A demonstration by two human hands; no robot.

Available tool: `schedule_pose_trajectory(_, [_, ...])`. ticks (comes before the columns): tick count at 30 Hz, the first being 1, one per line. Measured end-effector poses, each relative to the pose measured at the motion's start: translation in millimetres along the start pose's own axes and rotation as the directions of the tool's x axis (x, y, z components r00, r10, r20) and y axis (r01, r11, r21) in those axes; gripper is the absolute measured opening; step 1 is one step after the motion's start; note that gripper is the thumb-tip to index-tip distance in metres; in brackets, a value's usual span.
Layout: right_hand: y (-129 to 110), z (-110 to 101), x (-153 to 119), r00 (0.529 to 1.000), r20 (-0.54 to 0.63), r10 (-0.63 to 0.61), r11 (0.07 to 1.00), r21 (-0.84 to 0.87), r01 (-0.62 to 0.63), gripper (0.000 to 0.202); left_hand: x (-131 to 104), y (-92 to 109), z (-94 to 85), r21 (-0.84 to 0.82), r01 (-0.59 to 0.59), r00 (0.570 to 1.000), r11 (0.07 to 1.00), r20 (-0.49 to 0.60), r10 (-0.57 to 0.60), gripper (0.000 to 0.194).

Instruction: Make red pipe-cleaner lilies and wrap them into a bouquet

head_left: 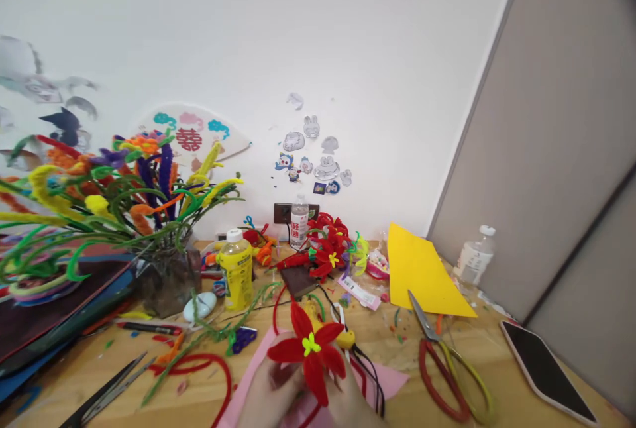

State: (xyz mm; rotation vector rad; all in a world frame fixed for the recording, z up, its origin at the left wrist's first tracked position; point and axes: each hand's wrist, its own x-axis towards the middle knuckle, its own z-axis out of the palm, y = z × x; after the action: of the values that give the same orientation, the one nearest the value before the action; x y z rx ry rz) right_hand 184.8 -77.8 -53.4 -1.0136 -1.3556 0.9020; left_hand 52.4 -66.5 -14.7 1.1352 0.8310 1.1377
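Note:
A red pipe-cleaner flower (pixel 320 358) with pointed petals and a yellow centre faces up toward me near the front of the table. Behind its left petals my left hand (pixel 272 385) is closed on it, the fingertips partly covered. My right hand (pixel 348 401) grips it from the lower right, with most of its fingers hidden by the petals. Under both hands lies a sheet of pink paper (pixel 392 380). A yellow glue gun (pixel 345 337) with a black cord rests just behind the flower. A red pipe cleaner (pixel 226 375) curves beside my left hand.
Orange-and-yellow-handled scissors (pixel 430 332), a phone (pixel 546 368) and yellow paper (pixel 422 269) lie on the right. Black scissors (pixel 112 391) are at front left. A yellow bottle (pixel 236 272) and a vase of pipe-cleaner flowers (pixel 169 275) stand behind. Red flowers (pixel 330 242) are piled near the wall.

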Motion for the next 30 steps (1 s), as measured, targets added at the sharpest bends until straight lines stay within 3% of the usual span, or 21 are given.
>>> schedule_pose_trajectory(3, [0,4,3,0.999,-0.026,-0.027,0.999,0.044,0.028,0.026,-2,2,3.9,0.047,-0.018,1.000,0.999,0.010,0.018,0.042])
schedule_pose_trajectory(7, [-7,4,8,0.998,-0.054,-0.025,0.996,-0.085,0.020,0.023,-4,3,1.8,0.115,-0.160,0.985,0.980,0.089,0.150,0.037])
schedule_pose_trajectory(13, [-12,0,11,0.996,-0.081,-0.039,0.996,-0.078,0.033,0.026,-4,6,0.9,0.331,-0.307,0.952,0.892,0.087,0.295,0.029])
schedule_pose_trajectory(18, [-15,1,9,0.999,-0.032,-0.026,0.999,-0.033,0.025,0.027,-2,11,5.5,0.289,-0.303,0.952,0.908,0.144,0.271,0.031])
schedule_pose_trajectory(23, [-21,2,8,0.996,0.087,0.003,1.000,0.000,-0.003,0.027,-2,6,2.6,0.194,-0.205,0.960,0.959,0.231,0.158,0.036])
schedule_pose_trajectory(30, [-28,-12,15,0.985,0.165,0.059,0.995,-0.092,-0.044,0.030,1,9,-6.0,0.139,-0.148,0.960,0.979,0.258,0.108,0.038])
